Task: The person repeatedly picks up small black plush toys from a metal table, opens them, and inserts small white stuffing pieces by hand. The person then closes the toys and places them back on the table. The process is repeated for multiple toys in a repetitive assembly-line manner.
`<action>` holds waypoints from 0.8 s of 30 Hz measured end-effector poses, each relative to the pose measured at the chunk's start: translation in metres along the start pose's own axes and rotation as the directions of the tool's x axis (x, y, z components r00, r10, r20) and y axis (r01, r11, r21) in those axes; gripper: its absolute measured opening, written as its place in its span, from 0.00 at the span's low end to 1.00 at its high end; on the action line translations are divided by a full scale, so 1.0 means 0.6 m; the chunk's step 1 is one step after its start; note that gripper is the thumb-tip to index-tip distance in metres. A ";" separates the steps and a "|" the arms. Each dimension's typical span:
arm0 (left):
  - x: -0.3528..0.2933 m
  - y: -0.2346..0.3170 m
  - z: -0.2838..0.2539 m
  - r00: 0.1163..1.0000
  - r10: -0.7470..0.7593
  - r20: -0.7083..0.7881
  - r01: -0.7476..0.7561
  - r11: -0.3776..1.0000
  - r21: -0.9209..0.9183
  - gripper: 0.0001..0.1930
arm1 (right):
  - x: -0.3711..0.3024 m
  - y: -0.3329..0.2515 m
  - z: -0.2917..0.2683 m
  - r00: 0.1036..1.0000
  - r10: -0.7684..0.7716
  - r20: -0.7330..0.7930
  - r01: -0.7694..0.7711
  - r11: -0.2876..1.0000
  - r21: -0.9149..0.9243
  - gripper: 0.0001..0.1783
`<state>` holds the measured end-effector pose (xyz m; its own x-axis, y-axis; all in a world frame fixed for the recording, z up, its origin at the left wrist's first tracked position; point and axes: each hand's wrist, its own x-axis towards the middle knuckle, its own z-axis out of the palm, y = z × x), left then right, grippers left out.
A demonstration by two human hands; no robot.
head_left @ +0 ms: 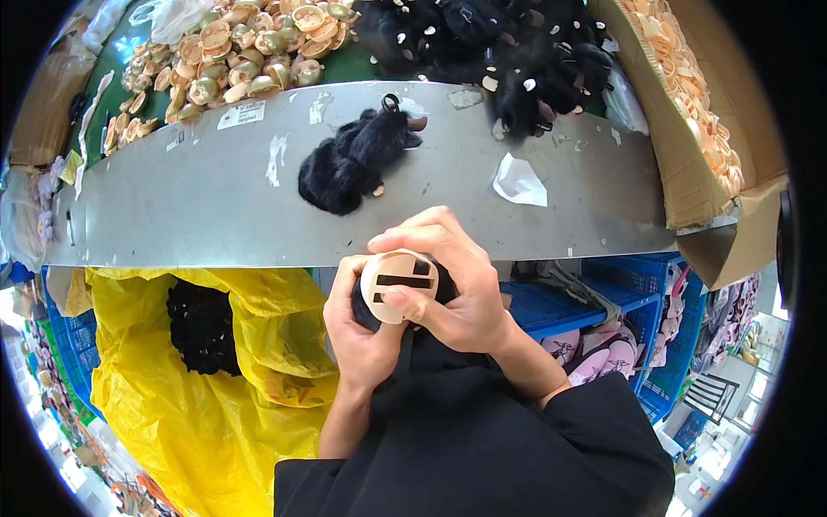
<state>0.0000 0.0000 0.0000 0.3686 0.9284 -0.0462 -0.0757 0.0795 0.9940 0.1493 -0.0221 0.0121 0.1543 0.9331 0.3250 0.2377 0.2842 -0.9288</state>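
A white rectangular label [240, 114] is stuck flat on the grey counter [198, 207], up and to the left of the left hand [362, 332]. A yellow plastic bag [215, 388] hangs open just left of that grip, below the counter edge, with dark hair inside. A brown cardboard box [689, 146] stands open on the far right, well above and right of the right hand [452, 289], holding pale round pieces. Blue plastic crates [637, 293] sit right of that grip, under the counter.

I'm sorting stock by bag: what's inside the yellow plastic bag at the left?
The yellow bag holds a clump of black hair pieces, seen through its open top. Anything beneath that clump is hidden by the hair and the bag's folds.
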 end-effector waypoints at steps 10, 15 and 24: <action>-0.008 -0.002 -0.011 0.973 0.232 0.022 -0.226 0.920 0.320 0.22 | 0.006 -0.005 -0.011 0.997 -0.042 0.068 0.050 0.990 -0.132 0.14; -0.010 -0.002 0.001 0.934 0.329 -0.140 -0.253 0.885 0.389 0.27 | 0.051 -0.013 0.011 0.979 -0.151 0.135 0.164 0.982 -0.091 0.20; -0.015 0.014 -0.033 0.973 0.230 0.020 -0.221 0.902 0.371 0.25 | 0.032 0.005 0.044 0.995 0.050 0.082 -0.079 0.915 0.396 0.24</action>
<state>-0.0222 -0.0002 0.0068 0.3601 0.9142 0.1859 0.1936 -0.2682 0.9437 0.1277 0.0024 0.0109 0.0868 0.9610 0.2625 -0.1749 0.2741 -0.9457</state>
